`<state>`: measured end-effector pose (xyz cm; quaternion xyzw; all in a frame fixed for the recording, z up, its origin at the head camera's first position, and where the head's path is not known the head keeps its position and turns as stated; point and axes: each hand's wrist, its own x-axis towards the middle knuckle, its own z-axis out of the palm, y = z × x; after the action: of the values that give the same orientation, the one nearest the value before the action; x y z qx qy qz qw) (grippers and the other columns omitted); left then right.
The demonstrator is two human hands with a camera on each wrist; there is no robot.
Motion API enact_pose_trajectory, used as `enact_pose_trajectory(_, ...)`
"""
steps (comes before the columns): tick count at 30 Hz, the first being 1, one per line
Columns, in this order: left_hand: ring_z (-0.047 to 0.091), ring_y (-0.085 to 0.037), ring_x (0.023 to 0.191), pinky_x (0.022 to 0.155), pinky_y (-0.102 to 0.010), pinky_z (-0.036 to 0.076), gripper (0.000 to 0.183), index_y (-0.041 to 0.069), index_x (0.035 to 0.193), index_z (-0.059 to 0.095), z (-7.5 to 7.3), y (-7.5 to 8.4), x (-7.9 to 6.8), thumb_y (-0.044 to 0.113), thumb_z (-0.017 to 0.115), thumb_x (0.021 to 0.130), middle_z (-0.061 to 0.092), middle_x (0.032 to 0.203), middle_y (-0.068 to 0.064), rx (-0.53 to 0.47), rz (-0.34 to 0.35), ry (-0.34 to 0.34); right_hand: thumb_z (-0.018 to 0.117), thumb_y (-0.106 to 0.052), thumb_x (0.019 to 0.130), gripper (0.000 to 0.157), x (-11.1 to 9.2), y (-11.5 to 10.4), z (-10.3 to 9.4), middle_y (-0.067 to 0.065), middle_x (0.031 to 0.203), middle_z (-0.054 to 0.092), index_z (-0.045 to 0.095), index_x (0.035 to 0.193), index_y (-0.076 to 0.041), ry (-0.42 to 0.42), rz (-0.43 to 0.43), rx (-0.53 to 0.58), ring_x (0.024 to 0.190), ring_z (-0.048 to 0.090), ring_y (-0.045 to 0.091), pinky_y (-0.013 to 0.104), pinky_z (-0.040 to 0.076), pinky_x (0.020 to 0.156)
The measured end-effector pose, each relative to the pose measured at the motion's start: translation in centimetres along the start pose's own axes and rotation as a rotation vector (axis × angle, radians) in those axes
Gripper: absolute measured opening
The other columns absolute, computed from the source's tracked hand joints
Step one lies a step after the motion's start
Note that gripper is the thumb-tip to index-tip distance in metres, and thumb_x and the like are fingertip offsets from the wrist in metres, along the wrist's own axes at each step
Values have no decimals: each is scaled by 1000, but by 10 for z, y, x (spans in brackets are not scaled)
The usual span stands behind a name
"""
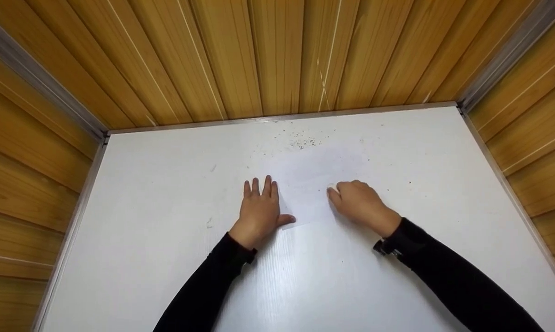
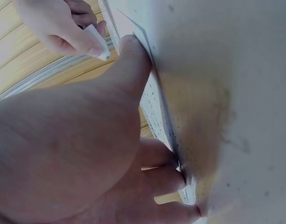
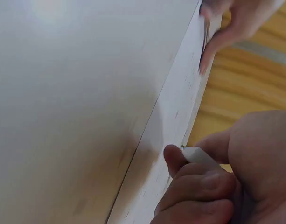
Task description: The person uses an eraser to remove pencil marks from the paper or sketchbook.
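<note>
A thin sheet of white paper (image 1: 305, 203) lies on the white tabletop, in front of me in the head view. My left hand (image 1: 260, 213) presses on its left edge, fingers straight and spread, thumb reaching over the near corner. In my right hand (image 1: 361, 204), over the paper's right side, thumb and curled fingers grip a small white eraser (image 3: 199, 156). One end of the eraser sticks out of the grip, and its tip looks smudged dark in the left wrist view. Most of the eraser is hidden inside the fist.
Dark crumbs (image 1: 304, 140) are scattered on the white table (image 1: 157, 221) beyond the paper, with a few specks to the right. Wood-patterned panels (image 1: 277, 60) wall off the back and both sides. Faint smudges (image 1: 209, 223) mark the tabletop left of the left hand.
</note>
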<state>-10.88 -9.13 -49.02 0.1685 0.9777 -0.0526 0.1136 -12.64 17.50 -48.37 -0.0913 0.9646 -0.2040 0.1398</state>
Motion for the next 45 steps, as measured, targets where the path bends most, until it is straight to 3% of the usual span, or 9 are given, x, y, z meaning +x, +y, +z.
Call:
enact_pose_trajectory(7,39,-51,163,137,-63,28,118,-1,170,39,1,1,2,87,58,93,38,178,-21,-9,-2,17,53,-33,112,47,8,-61,26,14,76,69,66,74,-8,18,-171,-68,79,68,36,54,58,76)
enact_pose_trajectory(12,46,-51,159,134,-65,33,117,-2,166,46,1,2,2,87,62,91,45,174,-22,-5,12,66,54,-29,112,49,17,-78,41,16,77,72,59,65,-13,5,-223,-106,77,70,38,58,60,72)
enact_pose_trajectory(19,36,-50,165,137,-64,26,117,0,171,37,1,2,3,86,57,94,36,180,-20,-21,-3,-2,53,-31,112,48,21,-53,35,18,82,73,66,72,-7,1,-174,-128,78,68,37,57,60,72)
enact_pose_trajectory(26,36,-50,165,137,-64,27,116,1,171,37,-2,2,2,86,57,94,35,180,-19,-12,8,5,47,-36,114,53,10,27,-11,29,102,77,77,102,7,-34,-8,-121,92,73,43,62,61,84)
enact_pose_trajectory(30,37,-49,165,137,-63,28,116,1,171,38,-3,-1,2,85,58,94,36,180,-19,7,-2,10,45,-34,113,54,6,55,-32,30,103,75,76,103,8,-38,65,-137,87,69,37,56,59,78)
enact_pose_trajectory(34,37,-48,165,137,-63,28,116,1,171,38,-2,-2,2,85,59,94,36,180,-18,5,-11,6,42,-34,112,52,6,59,-37,23,94,70,71,93,5,-70,76,-136,81,58,31,48,53,73)
enact_pose_trajectory(38,35,-50,166,138,-63,26,116,1,172,36,-1,-1,1,85,57,94,34,181,-19,-10,-2,-17,42,-35,113,53,3,52,-31,24,99,73,74,97,4,-25,81,-93,87,63,32,52,56,82)
enact_pose_trajectory(41,34,-50,166,138,-62,25,116,2,172,35,-1,1,1,86,56,95,32,181,-19,0,-7,-29,44,-38,115,54,0,38,-20,24,104,77,76,100,2,1,50,-52,98,70,37,57,57,92)
enact_pose_trajectory(45,37,-50,165,138,-61,26,117,2,172,36,0,2,0,86,56,94,34,180,-19,9,-10,-13,46,-40,115,53,-1,3,-1,20,102,78,79,102,0,-27,-21,-53,101,72,39,58,58,96)
